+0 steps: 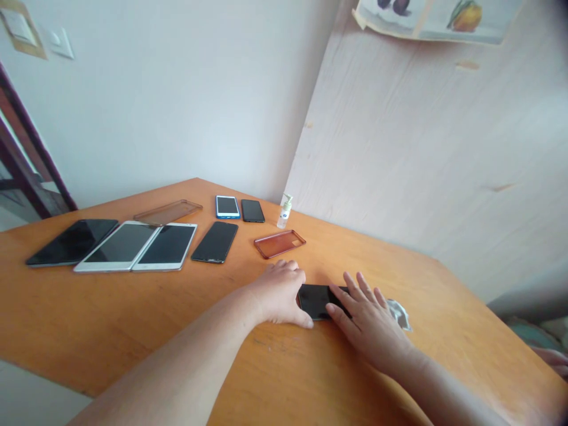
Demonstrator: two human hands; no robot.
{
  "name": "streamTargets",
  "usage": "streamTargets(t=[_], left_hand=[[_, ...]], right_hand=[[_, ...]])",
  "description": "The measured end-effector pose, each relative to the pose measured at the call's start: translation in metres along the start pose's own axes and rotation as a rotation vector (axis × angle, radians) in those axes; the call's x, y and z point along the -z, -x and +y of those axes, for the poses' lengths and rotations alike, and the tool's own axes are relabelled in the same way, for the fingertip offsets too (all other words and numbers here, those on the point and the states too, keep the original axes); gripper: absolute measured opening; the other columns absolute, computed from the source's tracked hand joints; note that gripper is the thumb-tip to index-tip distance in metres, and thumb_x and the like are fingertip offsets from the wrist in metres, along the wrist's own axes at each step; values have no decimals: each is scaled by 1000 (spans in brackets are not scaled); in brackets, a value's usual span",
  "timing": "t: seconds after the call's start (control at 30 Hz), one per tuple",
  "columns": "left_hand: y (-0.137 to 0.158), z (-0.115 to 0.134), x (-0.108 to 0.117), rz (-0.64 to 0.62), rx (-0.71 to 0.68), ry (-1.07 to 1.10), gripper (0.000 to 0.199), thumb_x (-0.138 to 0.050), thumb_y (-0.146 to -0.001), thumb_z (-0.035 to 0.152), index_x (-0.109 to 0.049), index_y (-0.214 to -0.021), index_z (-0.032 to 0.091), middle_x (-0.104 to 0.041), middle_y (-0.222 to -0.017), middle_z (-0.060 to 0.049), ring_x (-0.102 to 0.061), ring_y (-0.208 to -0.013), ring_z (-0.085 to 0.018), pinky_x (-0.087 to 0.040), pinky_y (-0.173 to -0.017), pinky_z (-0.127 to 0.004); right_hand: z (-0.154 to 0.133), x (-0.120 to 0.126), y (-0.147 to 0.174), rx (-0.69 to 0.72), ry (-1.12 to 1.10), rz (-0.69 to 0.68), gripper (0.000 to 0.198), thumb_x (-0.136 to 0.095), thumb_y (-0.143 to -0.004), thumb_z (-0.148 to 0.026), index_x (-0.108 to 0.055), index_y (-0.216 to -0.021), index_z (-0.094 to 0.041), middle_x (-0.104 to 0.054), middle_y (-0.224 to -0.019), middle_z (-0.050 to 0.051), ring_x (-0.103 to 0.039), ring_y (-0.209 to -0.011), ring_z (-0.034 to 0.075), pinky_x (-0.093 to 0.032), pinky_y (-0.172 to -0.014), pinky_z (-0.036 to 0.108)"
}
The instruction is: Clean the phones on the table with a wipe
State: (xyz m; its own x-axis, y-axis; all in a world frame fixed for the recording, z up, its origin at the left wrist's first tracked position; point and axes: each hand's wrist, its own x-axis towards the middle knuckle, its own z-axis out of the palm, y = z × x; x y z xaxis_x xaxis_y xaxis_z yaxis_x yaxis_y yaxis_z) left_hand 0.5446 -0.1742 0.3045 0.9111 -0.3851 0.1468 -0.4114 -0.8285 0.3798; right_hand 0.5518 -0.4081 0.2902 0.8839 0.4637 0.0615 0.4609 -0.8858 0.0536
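A black smartphone (316, 300) lies screen up on the wooden table. Around its left end curls my left hand (281, 294), the thumb at the near edge and the fingers at the far edge. My right hand (366, 322) rests over the phone's right part with fingers spread, hiding that end. A crumpled silvery-grey cloth or wrapper (399, 315) shows just beyond the right hand; its exact kind I cannot tell. Behind my left hand lies a reddish see-through phone case (279, 243).
Toward the back stand a small pump bottle (284, 213), a blue-edged white phone (228, 206) and a small black phone (252, 210). Further left are another black phone (215, 242), white tablets (165, 247), a black tablet (73, 241) and a clear brownish case (168, 211). A wall (177, 94) borders the table.
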Motion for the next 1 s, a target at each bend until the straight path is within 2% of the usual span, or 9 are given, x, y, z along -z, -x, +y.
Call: streamTargets(t=[0.17, 0.27, 0.4, 0.5, 0.57, 0.67, 0.73, 0.9, 1.0], left_hand=[[-1, -1, -3, 36, 1, -16, 58, -77, -55, 64, -63, -90, 20, -60, -101, -10, -57, -101, -34, -48, -83, -40], [-2, -2, -3, 21, -6, -25, 60, -75, -56, 65, -63, -92, 19, -61, -102, -11, -57, -103, -34, -47, -85, -40], [-2, -4, -4, 22, -5, -20, 73, -77, -51, 73, -63, -100, 20, -60, -106, -10, -56, -103, -34, -47, -85, -40], [-2, -5, -4, 18, -16, -9, 71, -78, -52, 72, -63, -98, 19, -60, -106, -10, -55, -104, -33, -47, -84, -39], [-2, -5, -3, 13, -17, -3, 68, -79, -54, 70, -62, -96, 20, -60, -106, -10, -55, -104, -33, -46, -85, -38], [-1, -4, -2, -1, -14, -6, 65, -79, -56, 67, -62, -97, 20, -59, -107, -10, -55, -105, -33, -46, -86, -39], [-1, -4, -1, -6, -11, -9, 65, -79, -56, 67, -63, -98, 19, -59, -109, -10, -54, -106, -33, -46, -86, -39], [-1, -4, -1, -19, 5, -5, 68, -79, -55, 68, -62, -100, 20, -59, -110, -10, -53, -107, -33, -47, -87, -38], [-2, -4, 0, -23, 6, -14, 67, -79, -55, 68, -62, -99, 21, -59, -110, -9, -53, -107, -33, -46, -86, -38]], right_hand=[[-34, 6, -5, 121, -63, -15, 57, -31, -100, -57, -43, -149, -31, -25, -162, 9, -11, -149, 37, -21, -113, 66], [-34, 7, -1, 160, -67, -30, 54, -29, -101, -56, -41, -149, -35, -22, -162, 8, -9, -149, 37, -21, -113, 66], [1, 0, 12, 38, 10, -5, 55, -29, -100, -58, -45, -147, -34, -27, -161, 9, -10, -148, 38, -21, -111, 68], [21, -7, 26, -108, 56, 38, 57, -29, -100, -56, -47, -147, -29, -33, -158, 12, -13, -148, 40, -23, -111, 68], [21, -8, 37, -108, 49, 53, 55, -30, -101, -55, -47, -147, -29, -32, -159, 12, -12, -148, 39, -23, -112, 67], [9, -6, 49, 18, 1, 31, 50, -32, -101, -54, -42, -148, -38, -23, -162, 6, -9, -149, 36, -21, -114, 65], [6, -5, 51, 49, -12, 20, 49, -32, -101, -53, -42, -147, -41, -20, -163, 3, -8, -149, 34, -21, -115, 64], [12, -7, 46, -177, 47, 67, 55, -34, -100, -54, -51, -144, -26, -34, -157, 13, -15, -148, 39, -23, -114, 64], [1, -7, 45, -91, 4, 58, 53, -33, -100, -55, -47, -146, -32, -30, -160, 10, -11, -149, 37, -22, -114, 64]])
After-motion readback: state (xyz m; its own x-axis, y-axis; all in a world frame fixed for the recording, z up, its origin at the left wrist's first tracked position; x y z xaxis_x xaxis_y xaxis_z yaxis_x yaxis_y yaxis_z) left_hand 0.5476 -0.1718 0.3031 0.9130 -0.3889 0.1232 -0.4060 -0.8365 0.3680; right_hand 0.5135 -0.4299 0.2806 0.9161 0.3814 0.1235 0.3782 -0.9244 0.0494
